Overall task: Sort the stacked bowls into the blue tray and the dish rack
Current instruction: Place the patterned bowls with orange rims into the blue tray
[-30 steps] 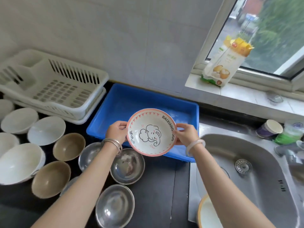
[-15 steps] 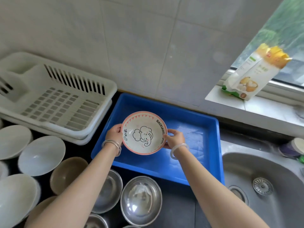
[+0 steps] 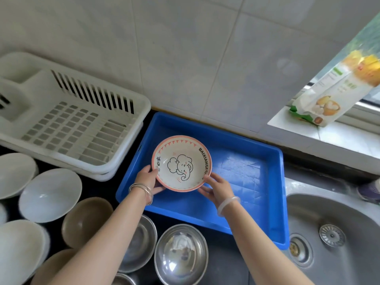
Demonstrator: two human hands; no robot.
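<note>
A pink-rimmed ceramic bowl with an elephant drawing (image 3: 182,163) is held over the left part of the blue tray (image 3: 242,173). My left hand (image 3: 149,178) grips its left edge and my right hand (image 3: 216,187) grips its lower right edge. Whether the bowl touches the tray floor I cannot tell. The white dish rack (image 3: 67,124) stands to the left of the tray with nothing in it. On the dark counter in front lie white bowls (image 3: 50,194), brown bowls (image 3: 86,221) and steel bowls (image 3: 182,254).
A steel sink (image 3: 333,235) lies to the right of the tray. A food carton (image 3: 337,87) leans on the window sill at the upper right. A tiled wall rises right behind the rack and tray.
Both hands have carried the elephant bowl forward from above the tray's front edge to over the tray's left interior and lowered it. The view has shifted with the head.
</note>
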